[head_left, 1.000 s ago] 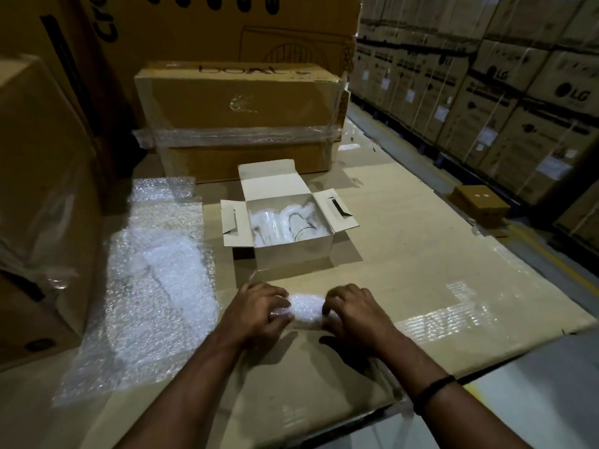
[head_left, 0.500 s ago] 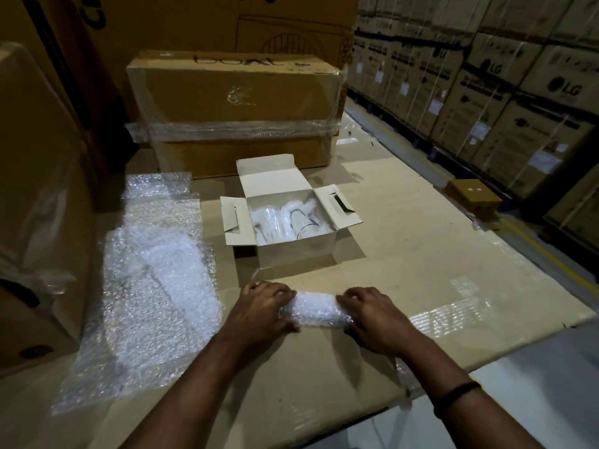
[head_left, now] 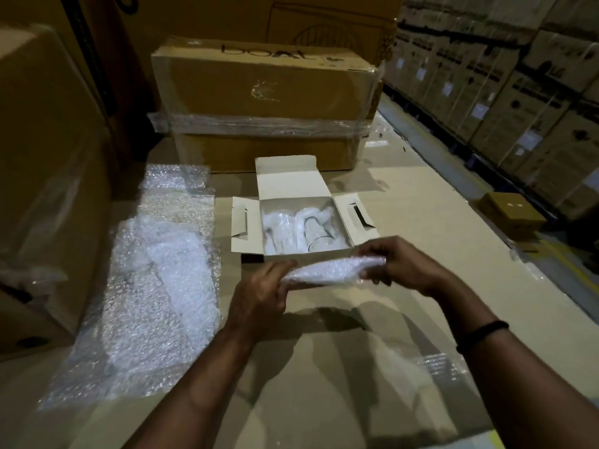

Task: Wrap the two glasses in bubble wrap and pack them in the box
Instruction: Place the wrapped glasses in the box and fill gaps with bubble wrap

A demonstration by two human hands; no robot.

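Wrapped glass (head_left: 334, 270): a bubble-wrap bundle held in the air at frame centre, just below the near wall of the box (head_left: 288, 179). It is clear of the bench (head_left: 405, 205), with its shadow on the cardboard underneath. The long axis runs roughly left-right across the frame, tilted, with the right end higher. The glass inside is hidden, so I can't tell which end is the rim.

Left hand (head_left: 259, 296): fingers curled round the lower left end of the bundle, gripping it.
Right hand (head_left: 398, 267): fingers and thumb closed on the upper right end. There is a black wristband (head_left: 483, 335) on that forearm.

The box is white and open, with three flaps folded out. A second glass (head_left: 316, 231) lies inside amid bubble wrap in the right half, long axis top-to-bottom in the frame, rim toward the near wall. I can't tell whether it is fully wrapped.

Loose bubble wrap sheet (head_left: 155, 303): spread flat on the bench, left of the box.
Large brown carton (head_left: 259, 102): banded with clear film, just above the box in the frame.
Small brown box (head_left: 509, 212): at the right edge.
Stacked cartons (head_left: 518, 92): upper right.
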